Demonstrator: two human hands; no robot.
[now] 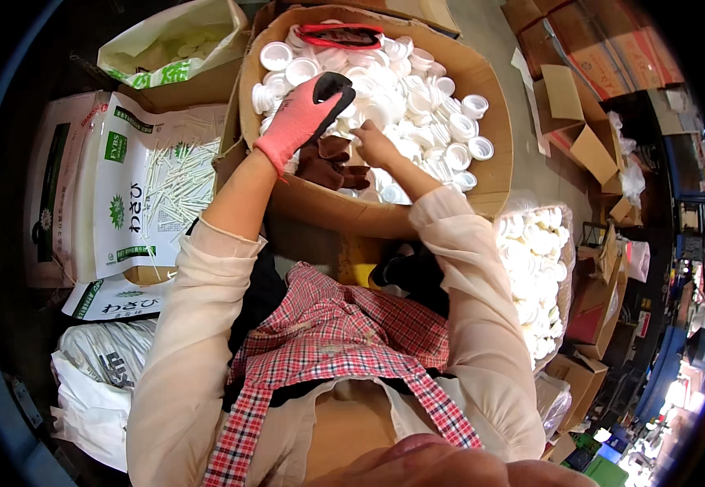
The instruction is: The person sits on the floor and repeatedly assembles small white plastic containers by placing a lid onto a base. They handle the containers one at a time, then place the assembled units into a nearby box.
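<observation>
My left hand point(308, 114), in a pink glove with black fingers, is above the left part of a big cardboard box point(495, 138). Its fingers curl inward; whatever they hold, if anything, does not show. My bare right hand point(378, 148) is just to its right, fingers bent close together over the pile. Glare hides what lies at its fingertips. Round white plastic caps point(460, 127) fill the box in a loose heap. Beneath my hands, a crumpled dark brown piece point(332, 166), glove-like or cloth, rests on the caps. A red-rimmed item point(340, 36) lies at the heap's far side.
To the left, thin white sticks point(175, 178) lie on a printed white sheet point(125, 211). A white bag point(175, 49) stands beyond them. Another container of white pieces point(531, 284) is by my right elbow. Opened cartons point(576, 122) stand farther right.
</observation>
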